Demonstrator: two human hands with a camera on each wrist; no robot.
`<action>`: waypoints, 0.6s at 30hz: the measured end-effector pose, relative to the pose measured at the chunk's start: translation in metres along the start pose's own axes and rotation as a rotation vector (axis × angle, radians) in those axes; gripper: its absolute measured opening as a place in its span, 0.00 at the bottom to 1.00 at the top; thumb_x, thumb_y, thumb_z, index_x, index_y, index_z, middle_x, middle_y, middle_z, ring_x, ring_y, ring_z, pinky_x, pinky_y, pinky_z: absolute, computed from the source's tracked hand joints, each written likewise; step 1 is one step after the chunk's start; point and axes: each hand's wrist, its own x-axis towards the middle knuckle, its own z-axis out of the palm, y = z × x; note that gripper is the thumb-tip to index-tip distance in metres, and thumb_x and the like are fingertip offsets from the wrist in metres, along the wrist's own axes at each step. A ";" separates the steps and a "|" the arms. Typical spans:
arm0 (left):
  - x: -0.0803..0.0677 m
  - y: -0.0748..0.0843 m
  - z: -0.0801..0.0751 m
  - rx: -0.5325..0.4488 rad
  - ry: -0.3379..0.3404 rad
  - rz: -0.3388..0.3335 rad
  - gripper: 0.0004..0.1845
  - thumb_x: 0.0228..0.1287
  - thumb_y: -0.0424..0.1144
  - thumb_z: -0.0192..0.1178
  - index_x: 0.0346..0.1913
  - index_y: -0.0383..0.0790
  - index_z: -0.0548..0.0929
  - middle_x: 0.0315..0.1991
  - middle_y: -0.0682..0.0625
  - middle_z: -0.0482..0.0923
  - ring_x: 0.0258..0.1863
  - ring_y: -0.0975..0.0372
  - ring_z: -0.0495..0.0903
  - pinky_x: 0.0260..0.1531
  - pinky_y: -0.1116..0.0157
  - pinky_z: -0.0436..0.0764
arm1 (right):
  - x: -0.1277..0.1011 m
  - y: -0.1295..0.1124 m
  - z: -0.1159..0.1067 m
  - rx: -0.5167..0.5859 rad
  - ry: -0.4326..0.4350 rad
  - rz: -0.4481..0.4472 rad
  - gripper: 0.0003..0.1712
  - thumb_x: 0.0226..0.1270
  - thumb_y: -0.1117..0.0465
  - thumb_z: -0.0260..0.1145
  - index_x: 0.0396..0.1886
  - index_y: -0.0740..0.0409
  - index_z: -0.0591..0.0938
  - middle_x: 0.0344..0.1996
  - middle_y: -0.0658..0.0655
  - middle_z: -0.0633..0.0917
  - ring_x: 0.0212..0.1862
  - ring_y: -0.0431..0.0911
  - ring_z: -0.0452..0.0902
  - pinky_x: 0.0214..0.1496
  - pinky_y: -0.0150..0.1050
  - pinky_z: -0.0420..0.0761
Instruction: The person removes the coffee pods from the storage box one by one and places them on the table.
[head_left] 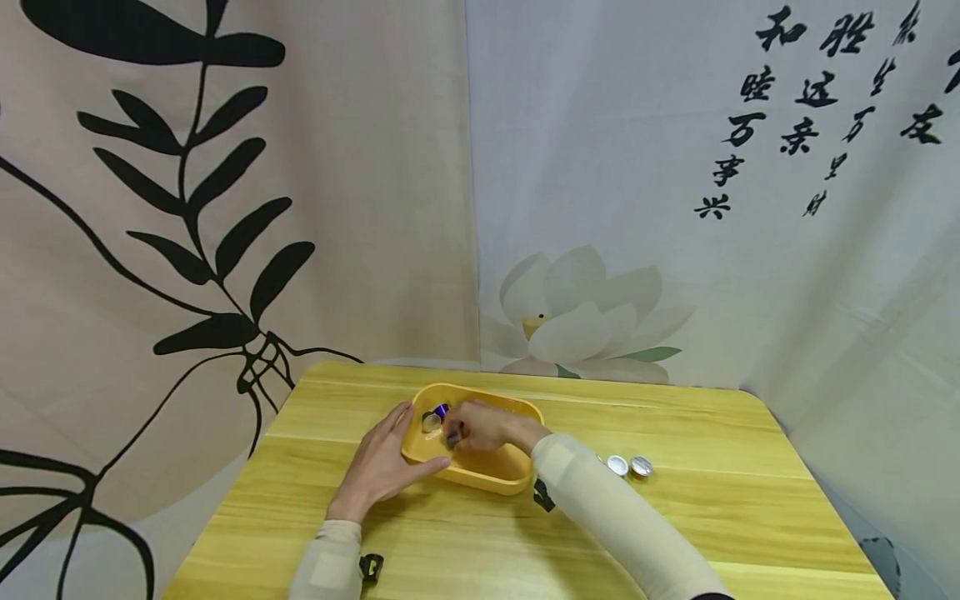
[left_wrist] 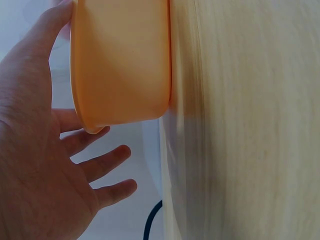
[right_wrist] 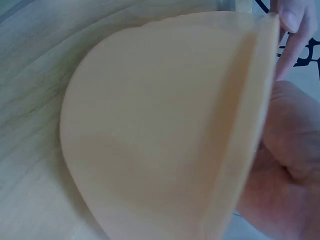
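the yellow tub sits on the wooden table. the left hand rests flat on its side, fingers straight. the right hand reaches inside, pinching a small shiny thing. two silver caps wait outside, so the job looks partly done.

A staged recording corner: printed cloth backdrops hang behind a small wooden table.
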 end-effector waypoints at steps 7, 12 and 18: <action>0.000 0.000 0.000 -0.003 0.000 0.001 0.68 0.63 0.80 0.71 0.92 0.39 0.60 0.92 0.39 0.58 0.87 0.33 0.65 0.84 0.31 0.70 | 0.004 0.008 0.007 0.004 0.010 0.046 0.14 0.73 0.64 0.81 0.55 0.54 0.91 0.48 0.50 0.92 0.46 0.40 0.86 0.53 0.31 0.86; 0.001 0.000 0.000 0.003 0.003 0.006 0.68 0.63 0.80 0.71 0.91 0.38 0.60 0.92 0.38 0.58 0.87 0.33 0.65 0.84 0.31 0.69 | 0.004 0.009 0.005 0.003 0.013 0.066 0.14 0.73 0.62 0.81 0.55 0.53 0.91 0.48 0.49 0.93 0.46 0.37 0.86 0.54 0.30 0.87; 0.000 0.000 0.000 -0.001 0.007 0.009 0.68 0.63 0.80 0.71 0.91 0.37 0.60 0.92 0.38 0.58 0.87 0.33 0.65 0.84 0.31 0.69 | 0.000 0.015 0.005 -0.010 0.050 0.008 0.12 0.75 0.60 0.81 0.54 0.54 0.92 0.47 0.49 0.94 0.47 0.39 0.87 0.54 0.35 0.90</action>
